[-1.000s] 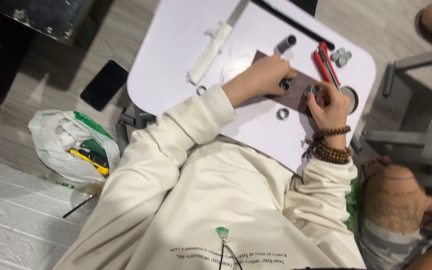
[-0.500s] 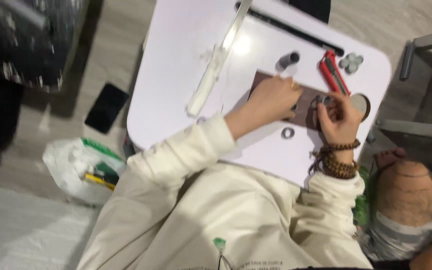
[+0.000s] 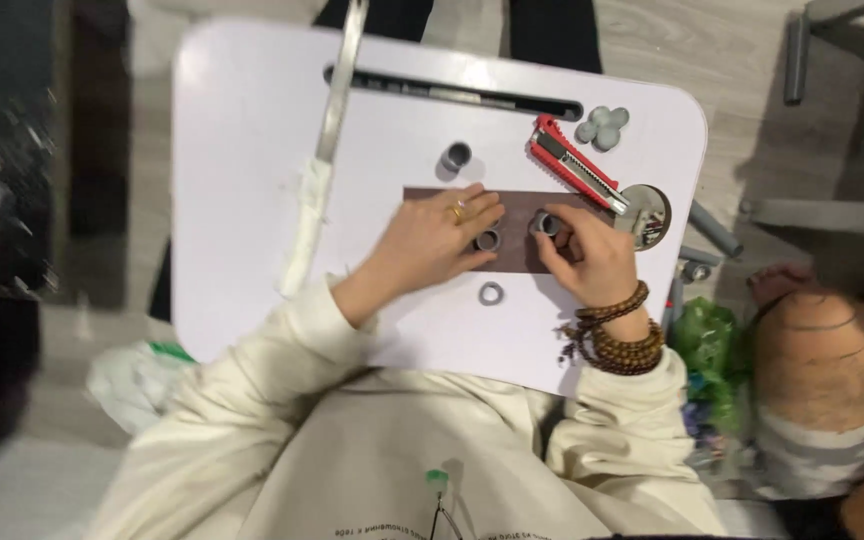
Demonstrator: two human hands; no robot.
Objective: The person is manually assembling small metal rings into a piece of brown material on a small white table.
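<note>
White tabletop (image 3: 252,200) filled most of the view, and a brown strip (image 3: 517,215) lay on it with its long axis running left to right, partly covered by both hands. The left hand (image 3: 432,245) rested flat on the strip's left part, fingers spread and gripping nothing, its fingertips touching a small grey ring (image 3: 488,240) just to their right. The right hand (image 3: 592,258) sat on the strip's right part, fingers curled and pinched on a second grey ring (image 3: 544,223) at their tips, up and to the left of the palm. A red utility knife (image 3: 577,165) lay beyond. A loose ring (image 3: 491,293) lay off the strip, nearer the left hand.
</note>
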